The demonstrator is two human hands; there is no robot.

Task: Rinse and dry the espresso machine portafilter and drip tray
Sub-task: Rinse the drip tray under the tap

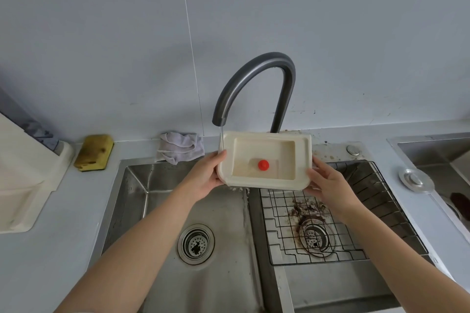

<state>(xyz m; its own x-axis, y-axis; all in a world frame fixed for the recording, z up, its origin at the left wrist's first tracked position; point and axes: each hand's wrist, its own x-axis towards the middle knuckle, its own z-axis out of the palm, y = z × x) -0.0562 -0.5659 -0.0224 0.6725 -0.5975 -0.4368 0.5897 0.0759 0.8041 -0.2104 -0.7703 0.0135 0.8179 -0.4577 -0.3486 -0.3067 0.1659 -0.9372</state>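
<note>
- 2 bare hands hold the cream drip tray (pixel 303 160) above the divide between the 2 basins of the steel sink (pixel 132 198), tilted so that its open side faces the camera.
- The left hand (pixel 203 175) grips the tray's left edge, thumb on the front rim and fingers behind.
- The right hand (pixel 328 185) grips the lower right corner, fingers curled round it.
- A thin stream of water (pixel 221 136) falls from the dark grey faucet (pixel 256 68) onto the tray's upper left rim, just beside the left thumb.
- 1 red float (pixel 263 164) sits in the tray's well, with what looks like a shallow film of water around it.
- A wire rack (pixel 356 211) lies in the right basin, with dark coffee grounds (pixel 306 208) scattered around the drain.
- A yellow sponge (pixel 94 152) and a crumpled grey cloth (pixel 181 146) sit on the counter behind the left basin, well apart.
- 1 round metal plug (pixel 415 180) lies on the counter to the right of the sink.
</note>
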